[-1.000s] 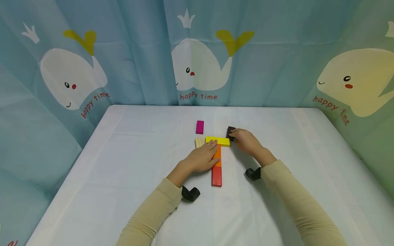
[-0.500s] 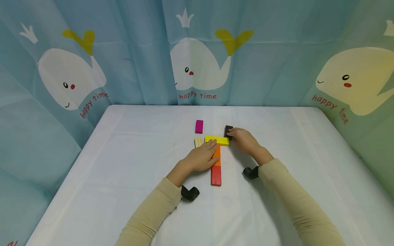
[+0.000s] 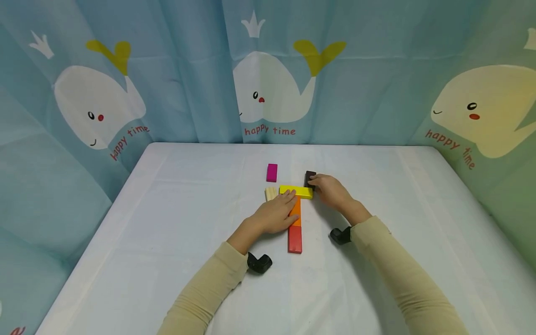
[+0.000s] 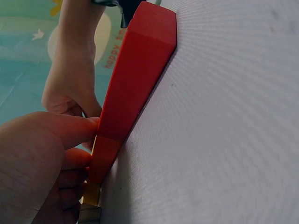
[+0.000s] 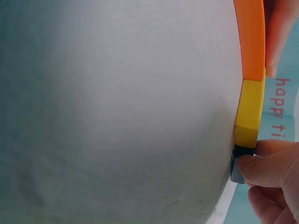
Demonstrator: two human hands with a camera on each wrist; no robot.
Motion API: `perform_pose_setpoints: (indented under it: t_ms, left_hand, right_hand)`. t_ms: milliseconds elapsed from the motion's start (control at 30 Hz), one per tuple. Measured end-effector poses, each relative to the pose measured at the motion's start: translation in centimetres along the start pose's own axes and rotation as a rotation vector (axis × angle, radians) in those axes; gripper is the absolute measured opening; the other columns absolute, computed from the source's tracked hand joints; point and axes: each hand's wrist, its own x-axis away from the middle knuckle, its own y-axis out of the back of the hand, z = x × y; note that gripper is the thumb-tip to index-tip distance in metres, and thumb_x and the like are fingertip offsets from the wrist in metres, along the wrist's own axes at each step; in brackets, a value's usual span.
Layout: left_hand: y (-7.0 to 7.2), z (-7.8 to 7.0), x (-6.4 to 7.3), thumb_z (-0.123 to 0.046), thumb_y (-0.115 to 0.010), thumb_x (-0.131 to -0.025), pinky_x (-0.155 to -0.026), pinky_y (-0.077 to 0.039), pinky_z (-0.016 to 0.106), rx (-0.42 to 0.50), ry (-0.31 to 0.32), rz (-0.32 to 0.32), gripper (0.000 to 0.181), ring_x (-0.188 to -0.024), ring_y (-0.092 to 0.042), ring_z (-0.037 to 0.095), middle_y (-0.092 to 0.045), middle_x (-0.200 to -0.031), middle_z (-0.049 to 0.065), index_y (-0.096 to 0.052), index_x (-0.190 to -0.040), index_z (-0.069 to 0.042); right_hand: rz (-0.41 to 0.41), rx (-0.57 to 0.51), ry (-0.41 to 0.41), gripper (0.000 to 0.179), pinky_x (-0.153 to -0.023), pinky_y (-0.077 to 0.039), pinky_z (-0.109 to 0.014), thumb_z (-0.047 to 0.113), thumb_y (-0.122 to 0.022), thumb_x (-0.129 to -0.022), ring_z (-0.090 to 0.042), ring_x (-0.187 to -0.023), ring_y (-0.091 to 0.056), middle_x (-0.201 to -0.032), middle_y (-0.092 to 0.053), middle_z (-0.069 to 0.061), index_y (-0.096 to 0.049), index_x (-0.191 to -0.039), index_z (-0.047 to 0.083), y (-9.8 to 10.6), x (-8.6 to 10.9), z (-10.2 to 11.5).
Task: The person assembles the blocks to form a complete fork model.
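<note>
My left hand (image 3: 274,215) lies over an orange block (image 3: 296,205), its fingertips reaching onto a yellow block (image 3: 304,193). The yellow block sits crosswise at the far end of the orange one. A red block (image 3: 295,240) continues the line on the near side. With thumb and fingers, my right hand (image 3: 335,193) pinches a black block (image 3: 309,175) at the yellow block's right end. In the right wrist view, the black block (image 5: 237,173) meets the yellow block's end. A pale ridged wooden block (image 3: 270,193) lies by the left fingers, partly hidden.
A magenta block (image 3: 271,172) lies apart, farther back on the white table (image 3: 201,209). Blue-green curtains (image 3: 188,93) with whale prints stand behind the table and along both sides. A black wrist device (image 3: 259,264) shows beneath each sleeve.
My right hand has shifted the black block slightly left, and a little away from me, along the yellow block's end. My left hand and the other blocks have stayed put.
</note>
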Motion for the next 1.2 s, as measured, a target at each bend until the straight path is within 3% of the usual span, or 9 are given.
perform_pose_setpoints:
  t_ms: [1200]
  left_hand:
    - [0.07,-0.04,0.06,-0.040,-0.037,-0.098,-0.109,-0.011,0.028,0.002,0.006,0.000,0.058,-0.137,-0.013,0.019,-0.018,-0.151,0.008,-0.028,-0.144,-0.005]
  right_hand:
    - [-0.004,0.005,0.008,0.029,-0.096,-0.038,-0.047,-0.010,-0.058,-0.084,-0.037,-0.113,-0.050,-0.119,-0.056,-0.023,-0.061,-0.113,-0.009,-0.06,-0.27,0.25]
